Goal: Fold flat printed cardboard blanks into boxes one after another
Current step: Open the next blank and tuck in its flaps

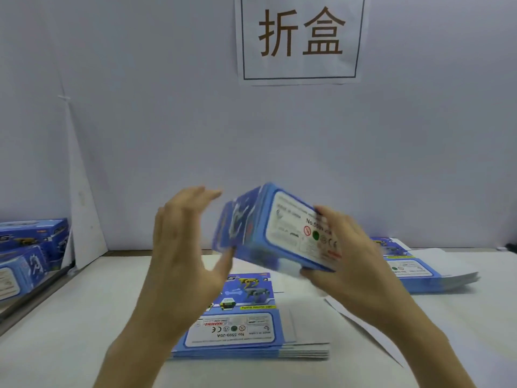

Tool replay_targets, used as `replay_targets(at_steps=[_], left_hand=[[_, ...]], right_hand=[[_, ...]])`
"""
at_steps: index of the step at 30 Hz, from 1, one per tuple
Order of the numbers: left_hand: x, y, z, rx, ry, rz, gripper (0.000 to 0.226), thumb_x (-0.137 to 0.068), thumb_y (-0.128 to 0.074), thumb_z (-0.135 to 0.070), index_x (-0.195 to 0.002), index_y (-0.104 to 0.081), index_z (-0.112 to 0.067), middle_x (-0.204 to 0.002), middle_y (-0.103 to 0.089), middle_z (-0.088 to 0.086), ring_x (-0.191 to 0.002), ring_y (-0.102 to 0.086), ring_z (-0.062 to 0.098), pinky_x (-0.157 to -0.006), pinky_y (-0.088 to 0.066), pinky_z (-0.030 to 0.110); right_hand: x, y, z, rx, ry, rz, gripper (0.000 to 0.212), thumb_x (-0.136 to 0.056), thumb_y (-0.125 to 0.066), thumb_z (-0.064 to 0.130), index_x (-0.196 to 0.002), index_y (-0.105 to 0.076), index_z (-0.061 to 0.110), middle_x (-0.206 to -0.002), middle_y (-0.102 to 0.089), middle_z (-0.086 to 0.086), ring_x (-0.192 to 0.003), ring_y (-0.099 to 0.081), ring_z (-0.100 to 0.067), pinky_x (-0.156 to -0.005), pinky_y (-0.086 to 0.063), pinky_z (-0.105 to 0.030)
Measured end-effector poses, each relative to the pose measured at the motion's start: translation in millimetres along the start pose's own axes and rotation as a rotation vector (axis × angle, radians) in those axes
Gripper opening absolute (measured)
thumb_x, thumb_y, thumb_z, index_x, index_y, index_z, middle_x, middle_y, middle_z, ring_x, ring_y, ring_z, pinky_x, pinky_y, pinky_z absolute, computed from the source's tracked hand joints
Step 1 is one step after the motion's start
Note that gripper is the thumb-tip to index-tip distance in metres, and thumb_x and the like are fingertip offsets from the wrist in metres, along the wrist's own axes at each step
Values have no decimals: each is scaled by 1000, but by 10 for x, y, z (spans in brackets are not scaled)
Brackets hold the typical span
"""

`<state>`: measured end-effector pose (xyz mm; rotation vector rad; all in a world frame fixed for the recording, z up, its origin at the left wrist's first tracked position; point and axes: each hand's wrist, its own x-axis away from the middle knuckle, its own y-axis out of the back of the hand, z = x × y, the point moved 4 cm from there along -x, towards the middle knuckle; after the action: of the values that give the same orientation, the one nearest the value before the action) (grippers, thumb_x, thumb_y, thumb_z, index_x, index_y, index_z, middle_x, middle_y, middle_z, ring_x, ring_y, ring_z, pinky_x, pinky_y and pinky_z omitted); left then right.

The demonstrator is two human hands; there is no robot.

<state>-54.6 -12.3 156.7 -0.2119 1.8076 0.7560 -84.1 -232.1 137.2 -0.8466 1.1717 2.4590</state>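
A blue printed box (282, 228) is raised above the table, tilted, its white label panel facing me. My right hand (347, 261) grips its right end, thumb on the label and fingers underneath. My left hand (184, 242) is beside the box's left end with straight fingers; its thumb touches the lower left corner. Below the hands lies a stack of flat blue printed blanks (246, 329) on the white table (70, 345). The image is blurred around the box.
Folded blue boxes (30, 247) are piled at the far left edge. A second stack of flat blanks (425, 273) lies at the right. A loose white sheet (361, 326) rests between the stacks. A white wall with a paper sign (300, 37) stands behind.
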Motion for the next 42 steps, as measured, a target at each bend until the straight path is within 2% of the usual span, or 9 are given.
replay_targets(at_steps=[3,7,10,13,20,24,30,35,42], left_hand=[[109,-255,-21,-297,-108,348,118,-57,-87,-34,-149,-14,-23,-150,-29,16,-142,-18,31,-112,-21,60],[287,-520,-33,-258,133,502,124,-64,-65,-69,-134,34,-43,-150,13,-12,-144,17,15,-119,8,44],[220,-440,-5,-94,161,322,92,-61,-75,-44,-122,-6,-48,-123,-22,-16,-120,-39,5,-89,-41,13],[178,-326,112,147,300,202,86,-52,-83,-32,-110,-23,-51,-105,-34,-25,-100,-44,-14,-68,-42,1],[286,-483,345,1049,762,416,80,-45,-83,-35,-118,-49,-37,-115,-66,0,-100,-68,25,-77,-58,36],[343,-614,316,646,694,481,78,-70,-84,-18,-134,-48,-42,-125,-57,-6,-114,-58,9,-78,-53,22],[289,-579,323,783,769,349,29,-86,-61,-34,-115,-64,-28,-109,-71,-12,-100,-66,6,-79,-54,22],[291,-523,366,652,785,120,38,-75,-48,-61,-97,-64,-35,-87,-72,-19,-85,-67,2,-66,-53,19],[309,-509,592,661,856,204,19,-89,-55,-41,-90,-73,-34,-93,-74,-14,-88,-69,5,-80,-52,30]], right_hand=[[10,47,194,406,240,-91,88,-57,-77,-8,-137,-48,15,-133,-50,4,-131,-38,-21,-115,-25,-37],[44,-81,337,643,380,-131,91,-43,-77,-17,-129,-58,6,-130,-59,-12,-129,-48,-38,-106,-33,-59],[30,-112,294,586,394,-155,95,-53,-79,-13,-140,-47,8,-146,-43,-16,-140,-33,-37,-110,-31,-58],[2,41,186,390,242,-355,94,-68,-78,-1,-148,-30,9,-156,-16,-21,-146,-10,-33,-115,-22,-54],[-44,164,-176,-519,-333,-275,74,-82,-50,55,-148,-20,43,-154,-30,14,-136,-32,-1,-113,-26,-32],[-63,-46,-133,-859,-324,-130,36,-78,-50,50,-105,-61,28,-93,-70,17,-91,-64,-4,-86,-46,-33],[12,-262,-178,-685,-325,51,38,-78,-41,65,-110,-56,52,-108,-60,41,-104,-53,20,-92,-39,-19],[2,-419,-326,-607,-427,105,34,-91,-51,56,-114,-58,32,-108,-67,10,-96,-63,-7,-72,-44,-22],[50,-698,-545,-1152,-762,-31,42,-72,-65,45,-107,-65,22,-91,-73,0,-91,-66,-20,-77,-51,-39]])
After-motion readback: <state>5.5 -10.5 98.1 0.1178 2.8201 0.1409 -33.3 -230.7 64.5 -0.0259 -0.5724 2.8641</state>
